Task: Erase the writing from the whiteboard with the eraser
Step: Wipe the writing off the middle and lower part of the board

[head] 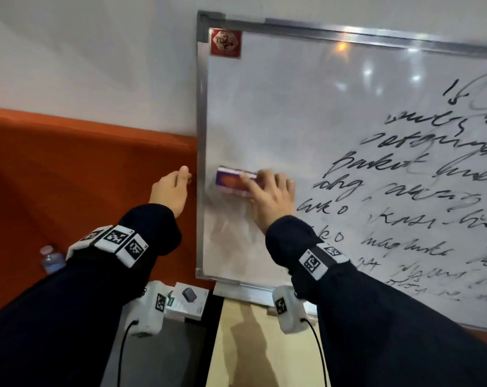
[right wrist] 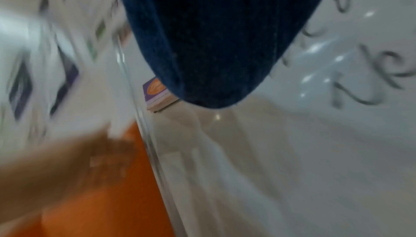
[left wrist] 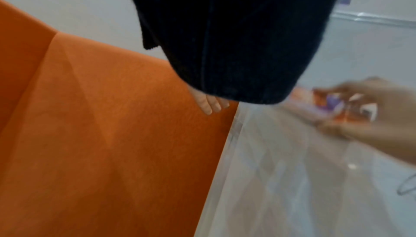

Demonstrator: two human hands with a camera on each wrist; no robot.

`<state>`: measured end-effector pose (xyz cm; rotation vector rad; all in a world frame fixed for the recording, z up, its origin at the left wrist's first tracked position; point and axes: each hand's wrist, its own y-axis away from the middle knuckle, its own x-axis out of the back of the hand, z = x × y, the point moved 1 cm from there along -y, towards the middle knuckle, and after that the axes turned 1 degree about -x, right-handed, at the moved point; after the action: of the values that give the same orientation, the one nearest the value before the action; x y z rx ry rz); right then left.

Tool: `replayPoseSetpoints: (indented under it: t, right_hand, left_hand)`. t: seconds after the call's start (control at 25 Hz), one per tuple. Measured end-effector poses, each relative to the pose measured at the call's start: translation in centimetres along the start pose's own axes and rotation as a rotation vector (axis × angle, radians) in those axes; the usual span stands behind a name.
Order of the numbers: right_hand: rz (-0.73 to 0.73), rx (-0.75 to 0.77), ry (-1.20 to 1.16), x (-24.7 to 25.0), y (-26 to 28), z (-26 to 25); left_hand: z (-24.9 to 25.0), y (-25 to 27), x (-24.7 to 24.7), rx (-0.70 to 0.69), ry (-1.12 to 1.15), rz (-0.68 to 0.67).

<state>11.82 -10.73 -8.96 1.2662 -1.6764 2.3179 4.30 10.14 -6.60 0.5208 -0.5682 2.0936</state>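
A metal-framed whiteboard [head: 306, 121] leans upright against the wall. Black handwriting [head: 390, 169] covers its right half, while the left part is wiped with faint grey smears. My right hand [head: 270, 199] grips a purple and orange eraser [head: 231, 181] and presses it flat on the board near the left frame. The right wrist view shows only a corner of the eraser [right wrist: 157, 93] below my sleeve. My left hand [head: 171, 191] rests on the orange panel just left of the frame, its fingertips [left wrist: 211, 106] lying on the fabric and holding nothing.
An orange panel [head: 83, 177] covers the wall left of the board. A water bottle [head: 51, 259] stands at lower left. White boxes [head: 187, 301] sit below the board's corner beside its metal tray [head: 245, 291]. A light wooden tabletop [head: 250, 344] lies underneath.
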Motion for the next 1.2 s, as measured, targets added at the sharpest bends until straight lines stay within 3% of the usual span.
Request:
replayPoseSetpoints:
  t: [0.08,0.32,0.52,0.76,0.88,1.0,1.12,1.2]
  right_hand:
    - [0.085,-0.185,-0.018,1.7,-3.4,1.0]
    - [-0.034,-0.128,0.031,1.9,-0.4,2.2]
    - [0.059,-0.435,-0.037,6.3,-1.9,7.7]
    - [0.19,-0.403,-0.002,11.9,-5.2,14.8]
    - [0.203,-0.366,0.057,12.8,-7.1,17.0]
    - [0.203,-0.317,0.119,12.9,-8.0,17.9]
    - [0.159,-0.172,0.136,12.6,-6.4,18.6]
    - [0.165,-0.16,0.111,13.3,-5.7,20.3]
  left_hand:
    - [1.8,0.2,1.1,-0.11,-0.09,0.019]
    - [9.2,-1.6,0.9,-0.519,-0.316,0.052]
    - [19.4,-1.6,-1.4,-0.8,-0.451,0.024]
    - [27.8,-1.4,-6.2,-0.871,-0.474,0.052]
    - [29.8,-1.6,-7.7,-0.937,-0.511,0.133]
    - [31.0,-1.6,-8.8,-0.918,-0.522,0.228]
    - [32.2,-1.5,-9.7,-0.907,-0.478,0.195]
    - [33.6,-1.6,-10.2,-0.922,-0.439,0.158]
